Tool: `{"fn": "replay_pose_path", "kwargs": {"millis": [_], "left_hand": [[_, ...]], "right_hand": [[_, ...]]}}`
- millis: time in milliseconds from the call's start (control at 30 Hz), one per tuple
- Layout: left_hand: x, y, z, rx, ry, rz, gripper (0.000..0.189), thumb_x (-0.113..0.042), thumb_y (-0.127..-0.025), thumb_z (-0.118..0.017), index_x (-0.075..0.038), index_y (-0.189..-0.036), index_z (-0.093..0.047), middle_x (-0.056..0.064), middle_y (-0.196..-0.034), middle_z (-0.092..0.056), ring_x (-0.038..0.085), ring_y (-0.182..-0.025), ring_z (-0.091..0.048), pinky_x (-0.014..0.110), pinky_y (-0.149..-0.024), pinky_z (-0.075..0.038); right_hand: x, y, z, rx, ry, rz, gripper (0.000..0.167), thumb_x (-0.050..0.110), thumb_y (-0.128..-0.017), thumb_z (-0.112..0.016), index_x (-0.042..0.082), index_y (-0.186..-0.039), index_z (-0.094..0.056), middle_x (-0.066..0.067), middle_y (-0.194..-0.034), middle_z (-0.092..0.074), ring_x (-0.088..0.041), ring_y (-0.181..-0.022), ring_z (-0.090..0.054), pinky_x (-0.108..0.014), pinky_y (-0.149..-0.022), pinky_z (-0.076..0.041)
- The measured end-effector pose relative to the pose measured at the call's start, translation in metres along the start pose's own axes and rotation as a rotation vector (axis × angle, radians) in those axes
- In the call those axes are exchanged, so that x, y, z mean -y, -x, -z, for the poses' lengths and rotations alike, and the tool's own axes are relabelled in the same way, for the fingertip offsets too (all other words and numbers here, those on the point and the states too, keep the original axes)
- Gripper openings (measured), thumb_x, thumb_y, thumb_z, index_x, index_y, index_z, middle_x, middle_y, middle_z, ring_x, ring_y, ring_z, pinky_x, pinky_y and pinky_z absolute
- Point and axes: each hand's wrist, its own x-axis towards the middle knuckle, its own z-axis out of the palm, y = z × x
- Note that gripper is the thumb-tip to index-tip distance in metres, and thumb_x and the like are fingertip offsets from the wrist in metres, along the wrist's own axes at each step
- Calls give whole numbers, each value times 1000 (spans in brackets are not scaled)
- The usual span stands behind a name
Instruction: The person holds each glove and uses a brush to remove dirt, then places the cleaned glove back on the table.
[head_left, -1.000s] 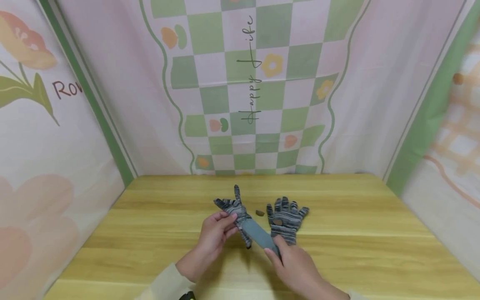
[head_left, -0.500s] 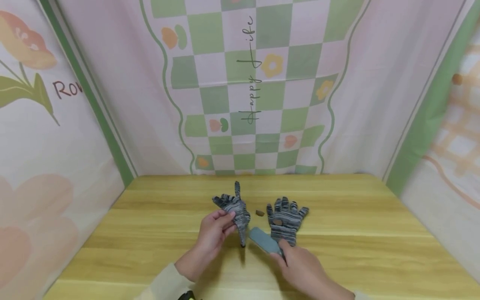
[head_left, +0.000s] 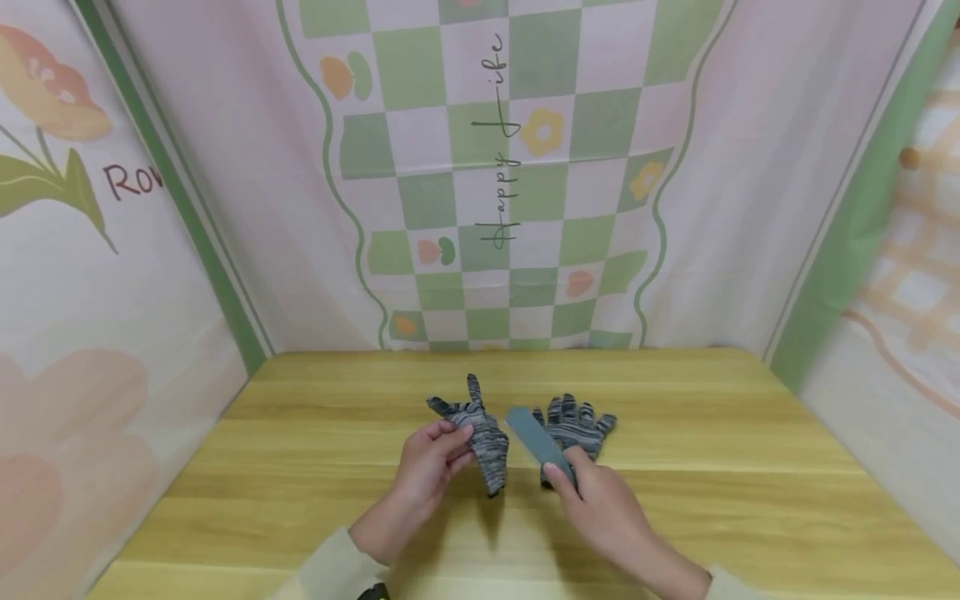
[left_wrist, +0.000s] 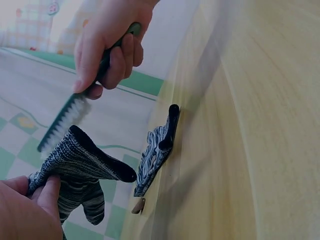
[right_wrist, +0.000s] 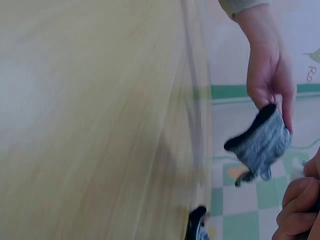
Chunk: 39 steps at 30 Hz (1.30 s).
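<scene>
My left hand (head_left: 429, 468) pinches a grey-and-black striped knit glove (head_left: 483, 442) between thumb and fingers, holding it above the table with its dark cuff hanging toward me. My right hand (head_left: 603, 504) grips the handle of a grey-green brush (head_left: 534, 435), raised just right of the held glove. In the left wrist view the brush's white bristles (left_wrist: 67, 122) face the glove's cuff. A second matching glove (head_left: 579, 432) lies on the table, fingers pointing away, partly hidden by the brush and right hand.
A small brown piece (left_wrist: 138, 205) lies on the wooden table (head_left: 697, 450) by the second glove; the brush hides it in the head view. Behind the table hangs a green-and-white checked curtain (head_left: 480, 183), with patterned cloth on both sides.
The brush has come away from the held glove, first down toward me, then up and away from me beside it. The glove has swung and turned slightly in my left hand, which stays in place.
</scene>
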Motion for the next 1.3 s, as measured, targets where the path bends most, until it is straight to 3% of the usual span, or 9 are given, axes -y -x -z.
{"fn": "replay_pose_path", "kwargs": {"millis": [167,533,733,1000,1167,1300], "left_hand": [[-1,2,-2,9,4,6,10,1,-91,-63,-3,-87,-55,5,-83,-65,12,-72,-65,24,-72,-57],[-2,1,1,-9,24,5,11,3,-91,-61,-3,-85,-55,6,-84,-67,13,-71,-66,22,-69,-57],[-3,1,2,3,20,4,7,2,-91,-62,0,-91,-56,10,-92,-68,16,-78,-68,26,-76,-58],[-4,1,5,-10,25,9,12,3,-92,-60,-4,-87,-52,6,-85,-65,13,-74,-65,24,-72,-57],[-4,-1,8,-11,18,4,13,2,-92,-61,-4,-87,-51,5,-84,-64,13,-74,-65,25,-72,-58],[-2,-2,8,-6,-2,5,12,2,-91,-61,-4,-87,-51,5,-85,-65,14,-75,-65,26,-73,-58]], "right_hand": [[5,0,-10,7,-49,27,19,29,-100,-56,10,-101,-58,3,-60,-44,-8,-46,-36,-22,-40,-33],[-1,2,-25,4,27,65,16,25,-98,-60,11,-93,-56,5,-60,-43,-9,-48,-38,-23,-41,-35],[-6,3,-28,46,83,42,16,26,-97,-60,12,-91,-55,4,-60,-43,-9,-49,-37,-22,-41,-34],[-19,0,-17,66,194,-26,20,27,-96,-61,8,-94,-57,1,-64,-48,-14,-51,-43,-28,-41,-36],[-19,-2,-5,53,135,-62,21,26,-98,-58,5,-100,-58,0,-65,-49,-14,-51,-42,-26,-42,-35],[-7,-2,0,18,60,-30,18,25,-100,-56,7,-99,-56,0,-62,-47,-12,-47,-39,-23,-40,-33]]}}
